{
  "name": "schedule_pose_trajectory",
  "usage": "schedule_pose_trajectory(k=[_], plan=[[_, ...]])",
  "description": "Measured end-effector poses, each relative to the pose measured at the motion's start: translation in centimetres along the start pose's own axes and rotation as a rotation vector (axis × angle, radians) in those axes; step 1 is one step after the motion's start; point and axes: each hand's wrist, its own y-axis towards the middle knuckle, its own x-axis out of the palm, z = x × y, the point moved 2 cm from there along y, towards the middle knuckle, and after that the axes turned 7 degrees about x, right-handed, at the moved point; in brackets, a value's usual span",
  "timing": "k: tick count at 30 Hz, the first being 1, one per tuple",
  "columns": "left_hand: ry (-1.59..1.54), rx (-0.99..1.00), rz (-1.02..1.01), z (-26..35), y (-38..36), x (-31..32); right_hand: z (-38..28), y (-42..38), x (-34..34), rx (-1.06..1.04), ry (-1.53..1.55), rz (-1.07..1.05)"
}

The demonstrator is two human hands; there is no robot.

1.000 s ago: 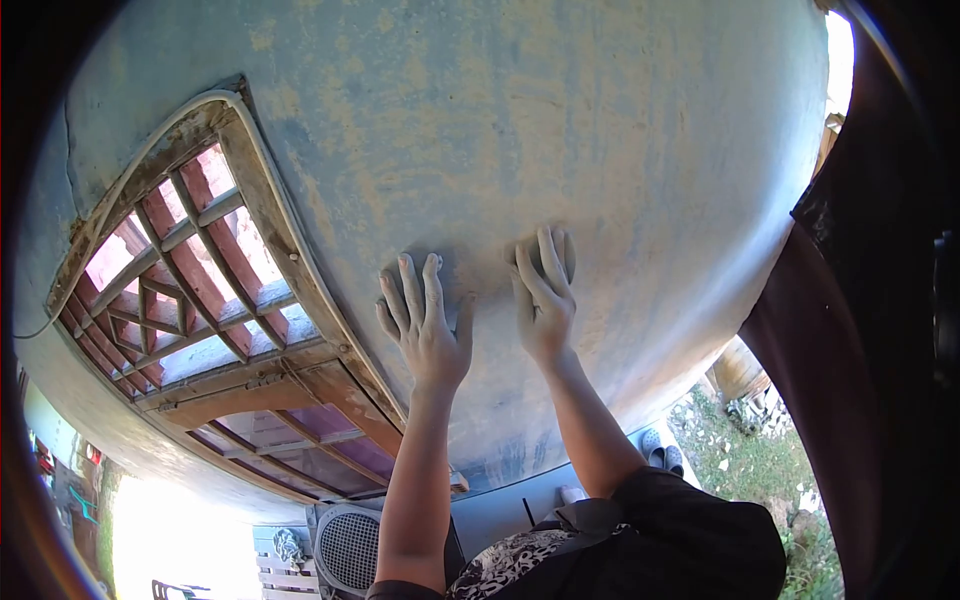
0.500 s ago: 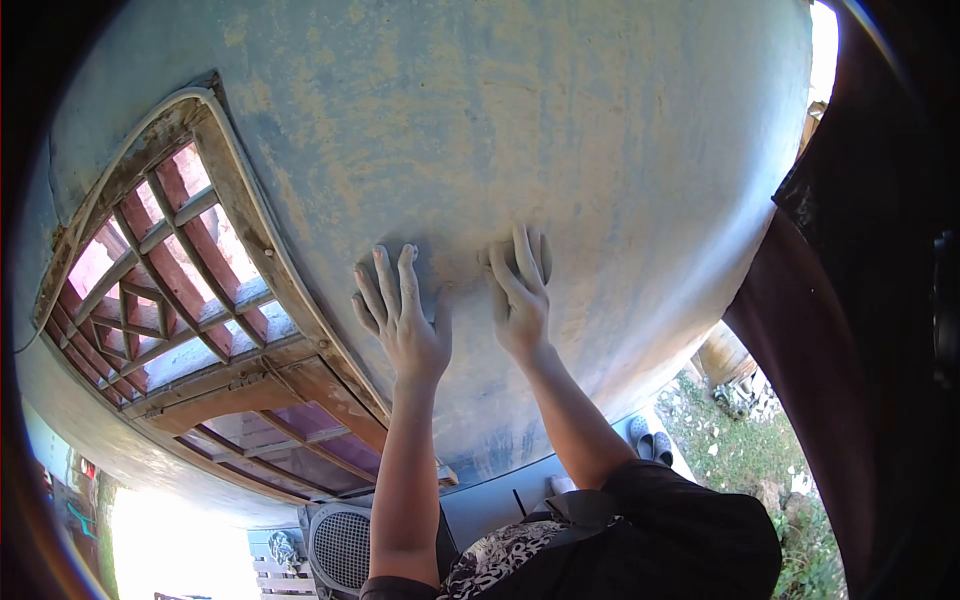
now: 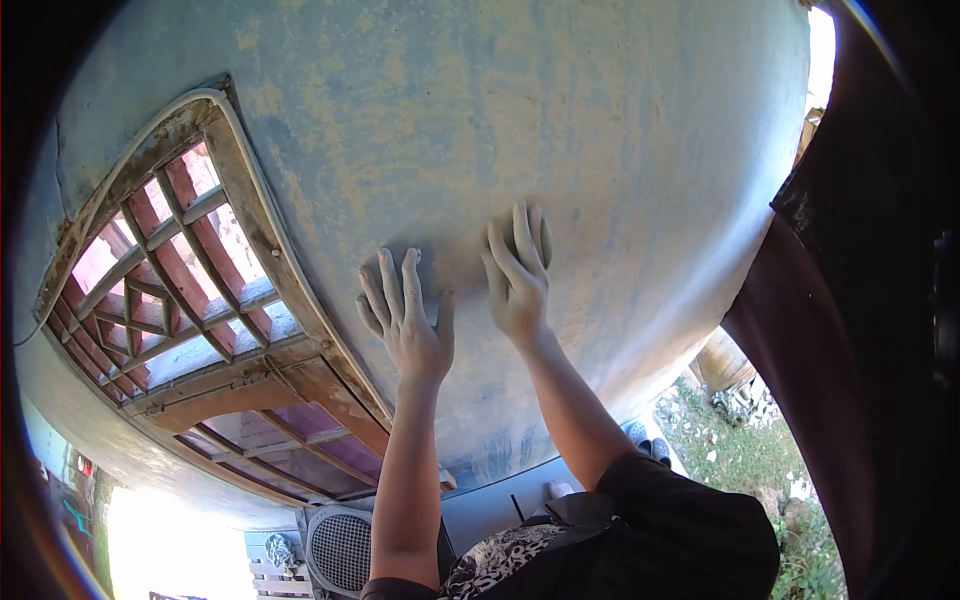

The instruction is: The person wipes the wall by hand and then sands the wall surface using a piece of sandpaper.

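Observation:
Both of my hands are raised against a weathered blue-grey wall (image 3: 480,120) with patchy, chalky paint. My left hand (image 3: 412,325) has its fingers spread, tips at the wall, and holds nothing. To its right, my right hand (image 3: 520,275) lies on the wall, a little higher, with its fingers extended and partly apart, also empty. Both hands look pale and dusty. Left of my hands is a wooden window frame (image 3: 290,270) with a crossed lattice (image 3: 180,230).
Below stand a round black grille (image 3: 340,545) and a pale slatted piece (image 3: 280,578). A pair of grey clogs (image 3: 650,442) lies at the lower right, beside grass with scattered debris (image 3: 730,440). A dark red-brown panel (image 3: 800,320) fills the right side.
My right hand has slid slightly up the wall. My left hand has hardly moved. The view has shifted a little.

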Motion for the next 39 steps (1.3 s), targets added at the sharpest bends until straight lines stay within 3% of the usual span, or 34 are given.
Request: schedule_pose_trajectory(k=[8, 11, 13, 17, 19, 20, 22, 24, 26, 30, 33, 35, 39], plan=[[0.023, 0.019, 0.009, -0.1, -0.3, 0.5, 3.5, -3.4, -1.5, -0.067, -0.008, -0.013], [0.027, 0.042, 0.036, -0.4, -0.1, 0.6, 4.3, -1.3, -0.9, -0.119, 0.02, 0.048], [0.019, 0.047, 0.029, -0.2, -0.4, 0.4, 3.1, 1.2, -0.6, -0.025, -0.001, 0.211], [0.011, 0.02, -0.005, -0.3, -0.2, 0.4, 1.8, 0.9, 0.2, -0.063, 0.049, 0.251], [0.013, 0.043, 0.019, -0.5, -0.3, 0.4, 1.7, -2.6, -0.1, -0.084, 0.025, -0.009], [0.012, 0.047, 0.018, -0.5, -0.3, 0.5, 2.4, -4.1, -0.6, -0.083, 0.022, -0.006], [0.029, 0.038, 0.007, -0.6, -0.3, 0.5, 5.1, -6.7, -1.9, -0.158, -0.106, -0.205], [0.046, 0.044, -0.001, -0.7, -0.4, 0.5, 6.8, -6.1, -2.1, -0.208, -0.126, -0.225], [0.053, 0.055, -0.01, -0.8, -0.3, 0.4, 6.7, -3.4, -2.3, -0.116, -0.174, 0.0], [0.029, 0.066, 0.003, -0.6, -0.4, 0.3, 3.9, -0.7, -0.4, 0.084, -0.13, 0.211], [0.027, 0.055, -0.004, -0.5, -0.3, 0.2, 2.3, -2.9, -0.1, 0.065, -0.126, 0.087], [0.023, 0.055, -0.004, -0.5, -0.5, 0.1, 1.5, -5.3, -1.4, -0.167, -0.08, -0.377], [0.05, 0.054, -0.046, -1.0, -0.4, 0.1, 6.0, -6.2, -3.3, -0.105, -0.143, -0.371]])
